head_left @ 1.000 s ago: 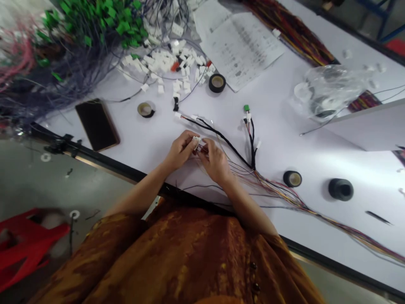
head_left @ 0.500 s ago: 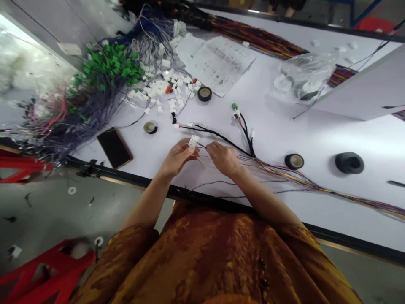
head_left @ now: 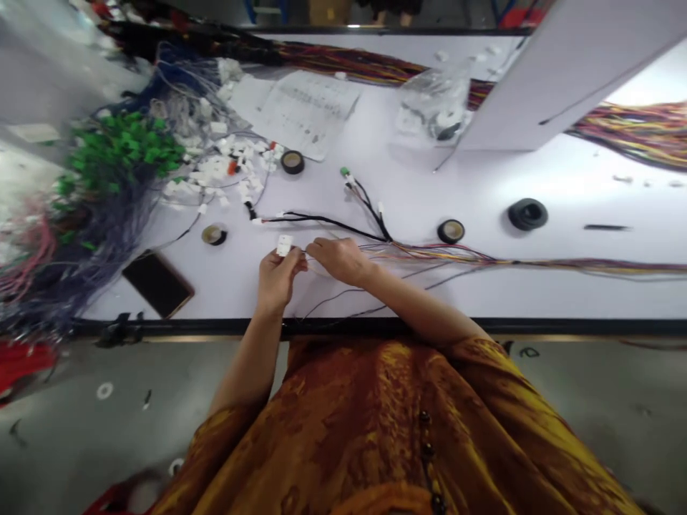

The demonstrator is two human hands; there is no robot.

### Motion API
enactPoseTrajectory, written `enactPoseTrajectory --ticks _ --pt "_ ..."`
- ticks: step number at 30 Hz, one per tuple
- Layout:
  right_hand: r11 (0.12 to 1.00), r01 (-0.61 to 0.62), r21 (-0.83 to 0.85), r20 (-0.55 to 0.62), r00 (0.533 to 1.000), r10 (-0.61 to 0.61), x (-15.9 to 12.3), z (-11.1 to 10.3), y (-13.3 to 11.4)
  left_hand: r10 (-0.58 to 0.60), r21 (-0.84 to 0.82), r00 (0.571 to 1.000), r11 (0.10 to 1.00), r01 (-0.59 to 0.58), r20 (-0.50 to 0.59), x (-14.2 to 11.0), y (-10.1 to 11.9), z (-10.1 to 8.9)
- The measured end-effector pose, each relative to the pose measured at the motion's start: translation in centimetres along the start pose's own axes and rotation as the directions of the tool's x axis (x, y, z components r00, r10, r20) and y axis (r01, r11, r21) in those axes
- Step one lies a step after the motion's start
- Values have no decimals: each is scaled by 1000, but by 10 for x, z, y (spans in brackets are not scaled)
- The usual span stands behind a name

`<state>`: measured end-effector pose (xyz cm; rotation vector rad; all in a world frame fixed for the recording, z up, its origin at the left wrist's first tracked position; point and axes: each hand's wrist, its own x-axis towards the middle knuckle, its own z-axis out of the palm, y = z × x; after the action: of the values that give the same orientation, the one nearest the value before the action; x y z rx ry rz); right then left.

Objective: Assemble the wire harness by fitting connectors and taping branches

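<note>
A white plastic connector (head_left: 285, 245) is pinched between the thumb and fingers of my left hand (head_left: 276, 280). Just to its right, my right hand (head_left: 339, 259) has its fingers closed on thin wires close behind the connector. These wires belong to a wire harness (head_left: 461, 252) that runs off to the right across the table. Above my hands lie the harness's black-taped branches (head_left: 335, 219), and one shorter branch ends in a green connector (head_left: 344, 172). Loose dark wires (head_left: 343, 292) hang below my right hand towards the table edge.
Left is a heap of green connectors (head_left: 126, 146) on wires, with white connectors (head_left: 215, 168) beside it. A phone (head_left: 158, 283) lies near the front edge. Tape rolls (head_left: 293, 162) (head_left: 451, 230) (head_left: 528, 214) sit about. Behind are a printed sheet (head_left: 300, 107) and a white upright panel (head_left: 537, 79).
The camera view has turned and shifted to the right, so the table things appear further left. Both hands keep their grip on the connector and the wires.
</note>
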<state>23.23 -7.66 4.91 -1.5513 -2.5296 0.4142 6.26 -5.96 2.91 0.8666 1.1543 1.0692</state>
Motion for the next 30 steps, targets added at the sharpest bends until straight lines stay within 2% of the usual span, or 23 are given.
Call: enactPoseTrajectory --ticks 3,7,9,11,12,13,14,15,16,17,19,21,22,23,24,25,26,27,28,30 --pt "999 26 42 -23 999 -25 -1 1 0 -8 16 1000 1000 8 0 -2 2 3" --pt "991 50 122 -126 991 -35 -2 1 -2 27 35 999 999 -26 -29 -5 2 6" --pt "990 24 142 -168 986 0 -13 -3 8 72 33 997 997 -71 -40 -6 -1 6" --pt "983 -83 165 -254 959 124 -38 -12 34 127 33 990 992 -125 -58 -5 -3 5" --pt "968 -172 181 -315 923 223 -56 -16 53 150 37 987 988 -147 -66 -4 -5 5" --pt "900 -354 254 -423 796 433 -76 -21 76 168 44 984 985 -165 -68 -2 -6 5" --pt "792 -520 320 -483 630 608 -97 -26 100 181 50 981 983 -178 -65 -1 -8 5" --pt "676 -644 358 -487 489 724 -117 -29 124 192 52 980 981 -189 -58 1 -9 5" --pt "569 -732 375 -443 398 803 -135 -32 146 199 45 979 979 -197 -50 3 -10 6" --pt "490 -789 370 -367 361 857 -148 -34 164 207 33 977 978 -206 -48 4 -11 6" --pt "417 -826 379 -266 335 904 -160 -37 182 220 20 975 976 -219 -43 7 -12 7" --pt "389 -760 521 -227 315 921 -149 -40 177 223 34 974 974 -222 -40 9 -12 6" --pt "368 -671 644 -200 317 927 -137 -41 167 224 51 974 974 -222 -39 9 -11 6" --pt "327 -547 771 -150 343 927 -121 -43 154 229 77 973 971 -226 -37 8 -10 6" --pt "259 -398 880 -83 409 909 -103 -44 137 237 110 971 967 -232 -34 7 -9 5" --pt "170 -263 950 -15 504 863 -85 -45 119 250 147 968 959 -243 -31 6 -6 5" --pt "81 -158 984 32 607 794 -68 -46 101 268 189 963 947 -259 -24 4 -3 6" --pt "3 -90 996 60 688 723 -52 -45 83 285 228 958 934 -275 -13 1 0 7" --pt "-57 -52 997 76 745 663 -37 -44 66 298 257 955 923 -288 1 -1 4 8" --pt "-109 -19 994 80 800 595 -15 -39 38 309 280 951 910 -306 34 -5 13 10"
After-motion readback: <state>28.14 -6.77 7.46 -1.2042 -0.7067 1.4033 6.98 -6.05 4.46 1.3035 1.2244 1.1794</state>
